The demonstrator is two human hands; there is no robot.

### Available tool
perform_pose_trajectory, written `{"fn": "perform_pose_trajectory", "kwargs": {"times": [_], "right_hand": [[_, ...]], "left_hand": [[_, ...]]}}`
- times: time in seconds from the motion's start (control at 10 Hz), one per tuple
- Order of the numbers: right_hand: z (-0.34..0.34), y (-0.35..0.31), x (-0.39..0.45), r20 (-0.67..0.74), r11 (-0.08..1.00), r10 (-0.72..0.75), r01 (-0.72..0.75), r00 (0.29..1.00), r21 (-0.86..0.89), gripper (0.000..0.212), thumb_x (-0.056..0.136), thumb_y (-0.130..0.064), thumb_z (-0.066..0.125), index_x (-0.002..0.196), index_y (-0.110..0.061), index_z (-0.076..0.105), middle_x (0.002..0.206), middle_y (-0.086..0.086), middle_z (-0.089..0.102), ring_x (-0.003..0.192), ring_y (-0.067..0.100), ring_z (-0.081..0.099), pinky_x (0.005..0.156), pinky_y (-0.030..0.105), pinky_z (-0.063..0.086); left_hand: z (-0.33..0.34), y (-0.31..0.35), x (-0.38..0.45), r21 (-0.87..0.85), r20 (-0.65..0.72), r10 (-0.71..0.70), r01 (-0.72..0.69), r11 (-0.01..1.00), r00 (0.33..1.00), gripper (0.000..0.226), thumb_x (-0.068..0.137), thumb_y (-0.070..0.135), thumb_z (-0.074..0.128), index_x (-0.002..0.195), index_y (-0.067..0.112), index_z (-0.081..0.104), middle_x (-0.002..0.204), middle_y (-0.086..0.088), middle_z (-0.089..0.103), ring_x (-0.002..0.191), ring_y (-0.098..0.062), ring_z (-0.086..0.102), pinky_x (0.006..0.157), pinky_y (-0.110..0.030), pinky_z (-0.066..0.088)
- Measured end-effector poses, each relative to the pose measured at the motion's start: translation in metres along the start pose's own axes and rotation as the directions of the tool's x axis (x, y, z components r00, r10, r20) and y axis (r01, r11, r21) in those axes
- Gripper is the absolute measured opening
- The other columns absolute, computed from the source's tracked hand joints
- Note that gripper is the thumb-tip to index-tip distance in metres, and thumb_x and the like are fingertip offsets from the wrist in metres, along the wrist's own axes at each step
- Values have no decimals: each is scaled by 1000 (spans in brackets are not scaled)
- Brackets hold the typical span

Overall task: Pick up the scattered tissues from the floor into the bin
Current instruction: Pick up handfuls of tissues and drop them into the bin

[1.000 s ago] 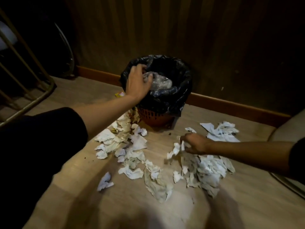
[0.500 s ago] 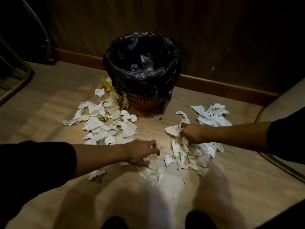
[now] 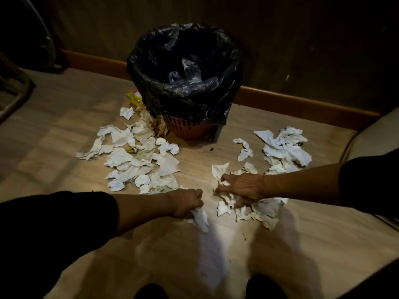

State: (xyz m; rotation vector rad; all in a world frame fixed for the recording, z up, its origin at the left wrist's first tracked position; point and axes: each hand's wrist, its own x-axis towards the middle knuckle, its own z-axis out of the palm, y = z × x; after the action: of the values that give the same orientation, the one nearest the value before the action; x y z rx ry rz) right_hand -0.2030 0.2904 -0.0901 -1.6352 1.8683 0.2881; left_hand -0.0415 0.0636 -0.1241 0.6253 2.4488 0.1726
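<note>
Tissues lie scattered over my pale wood-grain floor [image 3: 64, 117], all around the bin [image 3: 185, 83], which stands against a dark wall with a brown wooden skirting board [image 3: 302, 102] running along its foot. The room is dim; one patch of light falls on the boards on the near side of the bin. The bin is a round reddish basket with a slotted wall, lined with a glossy, crinkled black bag [image 3: 151, 67] folded over its rim; something clear and plastic sits inside. A yellow wrapper [image 3: 135, 99] lies against the bin's left side.

To the left of the bin, a loose spread of crumpled white tissues [image 3: 133, 160] covers the floor, soft and creased, some flattened, some balled. To the right of the bin lies a smaller heap [image 3: 285, 147], and between that heap and the bin a single twisted piece [image 3: 245, 149].

On the near side of the bin, my left hand [image 3: 185, 203] is curled shut around one crumpled tissue [image 3: 200, 219], which hangs out below my fingers, blurred. My right hand [image 3: 244, 187] rests on another pile [image 3: 259, 210], fingers bent and partly spread, gathering tissue under the palm; one white corner [image 3: 219, 169] sticks up just beyond my fingertips. My sleeves are dark, and two dark shapes show at the bottom edge, farthest from the bin; I cannot tell what they are.
</note>
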Motion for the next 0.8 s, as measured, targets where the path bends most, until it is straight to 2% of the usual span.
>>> {"fn": "perform_pose_trajectory", "kwargs": {"times": [0.1,0.2,0.3,0.4,0.5,0.6,0.7,0.8], "right_hand": [[-2,-7,5,-19,999,35,-36,999,-5,55,93,-19,63,145,-17,46,146,23,39,127,45,48,104,48,42],[-9,-9,6,18,998,31,-31,999,48,46,92,-13,60,137,-14,56,144,25,43,125,45,50,103,48,42],[-18,-3,14,-12,994,77,-76,997,84,42,89,-18,62,131,-16,58,132,19,51,115,37,56,91,32,43],[-31,3,17,-140,980,154,-133,978,145,40,85,-21,64,124,-18,59,118,11,54,103,28,59,79,25,42],[-54,9,10,-290,952,245,-172,925,254,40,80,-26,63,118,-13,62,108,13,57,100,31,58,80,32,45],[-80,11,-2,-431,932,312,-184,847,313,36,74,-33,64,106,-16,65,103,12,60,96,32,59,78,36,49],[-110,3,-20,-578,933,320,-141,751,332,31,76,-33,67,105,-26,64,104,4,59,95,22,58,76,34,48],[-142,-4,-42,-745,949,276,-49,607,311,29,76,-27,72,104,-24,66,105,-2,57,93,12,55,76,29,46]], "left_hand": [[-6,-6,3,-11,8,-25,25,1000,1000,35,87,33,66,112,9,62,112,-14,57,96,-33,60,76,-39,51],[-23,-8,2,0,-18,-91,91,996,996,33,86,30,66,112,9,62,111,-14,61,98,-33,61,77,-36,47],[-47,-16,-3,-23,-90,-179,178,984,980,31,87,31,66,108,10,59,109,-16,63,98,-33,60,77,-36,47],[-70,-27,-11,-74,-194,-234,224,972,953,33,84,31,67,107,12,53,101,-16,65,91,-34,62,72,-38,50],[-96,-33,-24,-139,-307,-266,233,962,914,41,81,34,68,113,15,51,98,-12,65,89,-32,63,71,-37,51],[-128,-31,-38,-214,-450,-229,144,966,863,41,81,38,64,117,21,56,100,-4,68,90,-23,65,72,-37,54],[-164,-25,-53,-182,-624,-145,38,983,768,36,81,34,63,115,22,61,101,1,68,89,-16,65,73,-34,53],[-204,-26,-71,-110,-845,-73,-39,993,529,35,82,30,68,113,14,65,99,-2,67,89,-14,64,76,-28,51]]}}
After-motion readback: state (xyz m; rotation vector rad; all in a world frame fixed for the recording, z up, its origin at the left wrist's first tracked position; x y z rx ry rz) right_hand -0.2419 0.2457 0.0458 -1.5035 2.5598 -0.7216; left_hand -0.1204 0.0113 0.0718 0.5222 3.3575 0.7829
